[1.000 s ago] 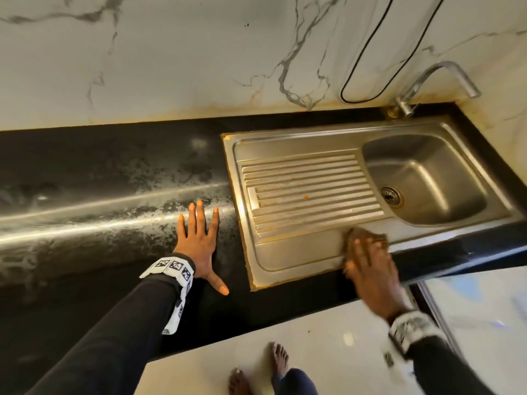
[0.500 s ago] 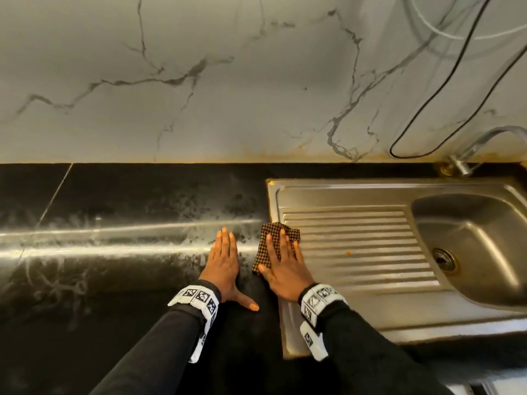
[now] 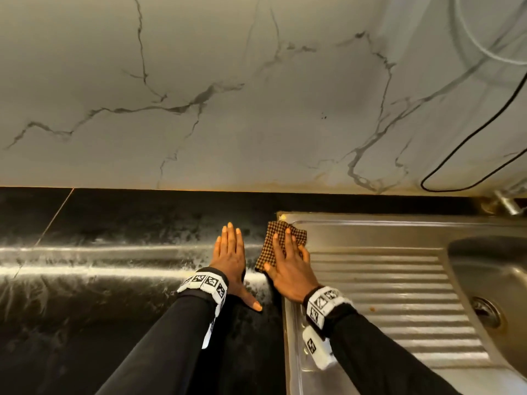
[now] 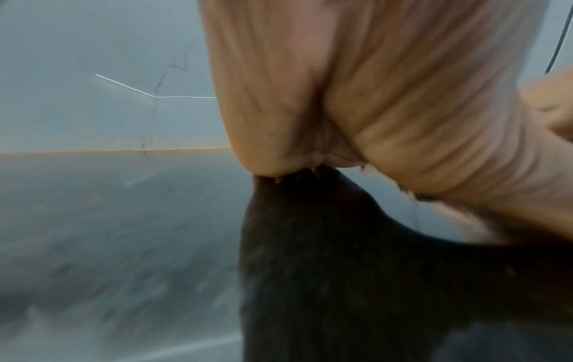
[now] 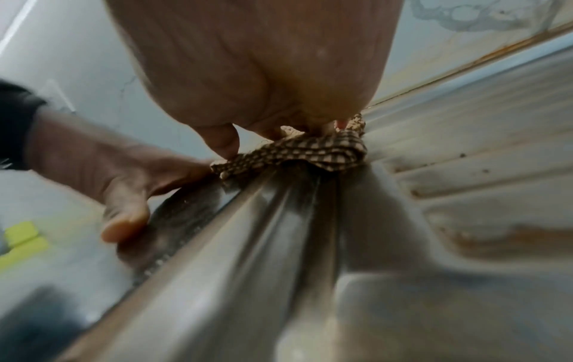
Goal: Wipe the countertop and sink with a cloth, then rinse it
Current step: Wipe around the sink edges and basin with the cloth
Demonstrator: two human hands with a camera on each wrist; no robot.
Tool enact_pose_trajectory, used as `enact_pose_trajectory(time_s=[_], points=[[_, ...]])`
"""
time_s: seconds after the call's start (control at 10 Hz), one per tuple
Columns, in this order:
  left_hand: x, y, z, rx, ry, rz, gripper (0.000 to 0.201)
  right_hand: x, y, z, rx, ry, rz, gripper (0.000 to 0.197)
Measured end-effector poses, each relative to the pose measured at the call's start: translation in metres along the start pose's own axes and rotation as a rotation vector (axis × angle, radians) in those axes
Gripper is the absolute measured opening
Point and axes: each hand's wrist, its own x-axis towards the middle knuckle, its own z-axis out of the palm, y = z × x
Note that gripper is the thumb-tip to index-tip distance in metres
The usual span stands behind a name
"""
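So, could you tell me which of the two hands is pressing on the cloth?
The right hand: its straight fingers press the checked cloth at the sink edge. The left hand lies flat on the bare black countertop.

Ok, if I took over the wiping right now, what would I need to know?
Left hand: flat on the black countertop, fingers straight, holding nothing.
Right hand: flat, pressing the checked cloth down at the far left corner of the sink rim.
Done: cannot tell; the counter shows wet streaks.
Left: brown specks remain on the ribbed drainboard; wipe there and the basin, then rinse the cloth at the tap.
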Motion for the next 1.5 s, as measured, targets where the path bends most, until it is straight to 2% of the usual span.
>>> enact_pose_trajectory(time_s=[0.1, 0.2, 0.3, 0.4, 0.5, 0.6, 0.7, 0.8, 0.9, 1.0, 1.1, 1.2, 1.3, 1.4, 1.5], points=[[0.01, 0.009, -0.011, 0.041, -0.044, -0.078, 0.195, 0.007, 0.006, 0.001, -0.101, 0.011, -0.05, 0.079], [0.013, 0.011, -0.009, 0.052, -0.039, -0.096, 0.195, 0.053, 0.009, -0.016, -0.115, 0.009, -0.06, 0.09], [0.017, 0.009, -0.008, 0.067, -0.046, -0.117, 0.194, 0.102, 0.005, -0.031, -0.16, 0.002, -0.075, 0.081], [0.024, 0.016, -0.012, 0.114, -0.093, -0.188, 0.193, 0.117, 0.002, -0.037, -0.205, 0.005, -0.121, 0.08], [0.037, 0.036, -0.014, 0.039, -0.028, -0.379, 0.121, 0.108, 0.02, -0.046, -0.242, 0.011, -0.149, 0.081], [0.048, 0.042, -0.016, 0.021, -0.034, -0.47, 0.1, 0.087, 0.079, -0.058, -0.264, 0.049, -0.039, 0.08], [0.045, 0.041, -0.015, 0.059, -0.076, -0.482, 0.107, 0.059, 0.155, -0.072, -0.26, 0.071, 0.19, 0.077], [0.042, 0.045, -0.015, 0.08, -0.111, -0.467, 0.12, 0.048, 0.181, -0.081, -0.179, 0.013, 0.269, 0.076], [0.045, 0.042, -0.015, 0.075, -0.107, -0.478, 0.117, 0.058, 0.148, -0.071, -0.125, -0.023, 0.223, 0.085], [0.045, 0.044, -0.017, 0.062, -0.113, -0.457, 0.122, 0.078, 0.095, -0.056, -0.155, -0.059, 0.056, 0.088], [0.037, 0.039, -0.019, 0.098, -0.121, -0.433, 0.15, 0.103, 0.032, -0.043, -0.15, -0.09, -0.082, 0.09], [0.036, 0.04, -0.02, 0.121, -0.174, -0.419, 0.171, 0.109, 0.014, -0.044, -0.146, -0.105, -0.133, 0.086], [0.039, 0.045, -0.023, 0.067, -0.147, -0.48, 0.153, 0.096, 0.052, -0.053, -0.155, -0.034, -0.118, 0.084], [0.043, 0.053, -0.028, 0.082, -0.182, -0.525, 0.154, 0.068, 0.128, -0.075, -0.142, 0.02, -0.001, 0.08], [0.041, 0.054, -0.031, 0.081, -0.178, -0.513, 0.154, 0.034, 0.227, -0.097, -0.131, 0.041, 0.19, 0.071]])
